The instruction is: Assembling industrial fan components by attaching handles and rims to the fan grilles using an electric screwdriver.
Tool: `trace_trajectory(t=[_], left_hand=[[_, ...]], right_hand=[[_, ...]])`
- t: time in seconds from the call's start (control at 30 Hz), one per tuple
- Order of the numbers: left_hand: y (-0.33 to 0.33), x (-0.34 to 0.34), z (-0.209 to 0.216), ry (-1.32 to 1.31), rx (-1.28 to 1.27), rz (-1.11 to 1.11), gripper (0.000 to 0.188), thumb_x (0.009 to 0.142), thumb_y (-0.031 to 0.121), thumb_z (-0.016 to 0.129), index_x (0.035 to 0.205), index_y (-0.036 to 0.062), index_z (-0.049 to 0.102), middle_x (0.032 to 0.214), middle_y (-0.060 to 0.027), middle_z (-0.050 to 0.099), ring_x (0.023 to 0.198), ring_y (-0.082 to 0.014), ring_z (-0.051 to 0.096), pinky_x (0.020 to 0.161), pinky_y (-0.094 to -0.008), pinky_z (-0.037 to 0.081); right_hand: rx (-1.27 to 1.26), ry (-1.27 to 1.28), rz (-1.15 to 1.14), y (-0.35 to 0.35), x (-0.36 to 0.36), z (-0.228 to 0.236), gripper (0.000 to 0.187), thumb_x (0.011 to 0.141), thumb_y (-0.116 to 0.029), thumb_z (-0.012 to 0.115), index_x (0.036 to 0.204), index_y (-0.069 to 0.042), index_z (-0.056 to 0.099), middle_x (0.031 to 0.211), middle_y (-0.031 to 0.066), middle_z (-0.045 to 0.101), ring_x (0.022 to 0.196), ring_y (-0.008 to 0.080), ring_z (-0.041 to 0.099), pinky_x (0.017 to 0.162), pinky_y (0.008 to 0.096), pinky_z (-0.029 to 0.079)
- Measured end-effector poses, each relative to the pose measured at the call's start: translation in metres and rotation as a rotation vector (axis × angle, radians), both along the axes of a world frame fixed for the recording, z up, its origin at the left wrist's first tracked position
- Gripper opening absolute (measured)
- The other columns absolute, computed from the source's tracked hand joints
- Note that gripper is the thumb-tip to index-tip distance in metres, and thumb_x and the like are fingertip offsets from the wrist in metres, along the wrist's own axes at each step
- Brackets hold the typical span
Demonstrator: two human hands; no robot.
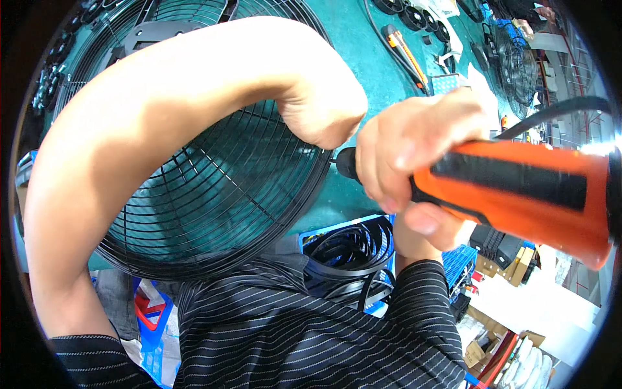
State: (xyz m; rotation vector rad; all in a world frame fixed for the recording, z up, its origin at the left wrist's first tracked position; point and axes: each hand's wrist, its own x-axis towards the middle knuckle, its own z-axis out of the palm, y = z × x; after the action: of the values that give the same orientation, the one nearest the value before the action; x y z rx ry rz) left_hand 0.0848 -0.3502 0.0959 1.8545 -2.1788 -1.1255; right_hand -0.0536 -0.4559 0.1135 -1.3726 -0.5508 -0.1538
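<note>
My right hand is wrapped round an orange and black electric screwdriver, held sideways with its dark nose pointing left. The bit meets, or nearly meets, the right rim of a round black wire fan guard. My left arm reaches across the top of this guard. Bent sharply at the wrist, my left hand is at the same rim, close to the bit. Its fingers are hidden behind the wrist, so what they touch does not show. A grey part shows at the guard's far side.
The guard lies on a green tabletop. An orange utility knife and a dark cable lie beyond my hands. Below the table edge, a blue crate holds black hoops. More wire guards stand far right. The screwdriver's cord trails right.
</note>
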Motion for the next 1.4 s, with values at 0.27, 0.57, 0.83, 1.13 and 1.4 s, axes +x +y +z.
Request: trace_trajectory(t=[0.27,0.57,0.83,1.13,1.4], left_hand=[[-0.002,0.002,-0.022,0.162,-0.156,0.053,0.028,0.083,0.022,0.060,0.103,0.0058,0.072,0.098,-0.0227,0.070,0.096,-0.0382,0.067,0.085,-0.0429,0.051],[0.015,-0.001,0.003,-0.118,-0.528,0.134,0.042,0.079,0.024,0.074,0.112,-0.0014,0.066,0.114,-0.0205,0.067,0.116,-0.0377,0.058,0.103,-0.0436,0.043],[0.136,-0.121,0.042,-0.490,-0.351,0.556,0.090,0.067,0.054,0.080,0.139,0.0080,0.050,0.150,-0.0244,0.040,0.140,-0.0470,0.034,0.114,-0.0625,0.023],[0.208,-0.179,-0.028,-0.707,-0.471,0.801,0.099,0.071,0.063,0.077,0.147,0.0108,0.043,0.152,-0.0268,0.036,0.141,-0.0477,0.032,0.113,-0.0606,0.025],[0.206,-0.171,-0.022,-0.655,-0.467,0.844,0.094,0.061,0.057,0.085,0.138,0.0125,0.054,0.151,-0.0230,0.039,0.140,-0.0477,0.032,0.112,-0.0615,0.027]], right_hand=[[0.097,0.022,0.000,0.004,-0.001,-0.001,0.043,0.070,-0.018,0.085,0.099,0.003,0.060,0.055,0.0040,0.051,0.044,0.0141,0.049,0.040,0.0268,0.038],[0.119,0.039,0.411,-0.044,0.014,-0.002,0.073,0.072,-0.033,0.084,0.117,0.014,0.052,0.062,0.0044,0.057,0.051,0.0151,0.056,0.050,0.0289,0.046],[0.188,-0.040,-0.576,-0.084,-0.081,-0.016,0.064,0.087,-0.024,0.068,0.139,0.006,0.044,0.087,0.0100,0.060,0.071,0.0176,0.063,0.064,0.0291,0.051],[0.364,-0.095,-0.909,-0.067,-0.100,-0.033,0.038,0.086,-0.006,0.066,0.118,0.010,0.053,0.072,0.0091,0.059,0.060,0.0163,0.060,0.058,0.0292,0.049],[0.166,0.099,-1.068,-0.059,-0.093,-0.026,0.034,0.087,-0.008,0.067,0.115,0.009,0.056,0.067,0.0077,0.059,0.056,0.0160,0.057,0.057,0.0284,0.047]])
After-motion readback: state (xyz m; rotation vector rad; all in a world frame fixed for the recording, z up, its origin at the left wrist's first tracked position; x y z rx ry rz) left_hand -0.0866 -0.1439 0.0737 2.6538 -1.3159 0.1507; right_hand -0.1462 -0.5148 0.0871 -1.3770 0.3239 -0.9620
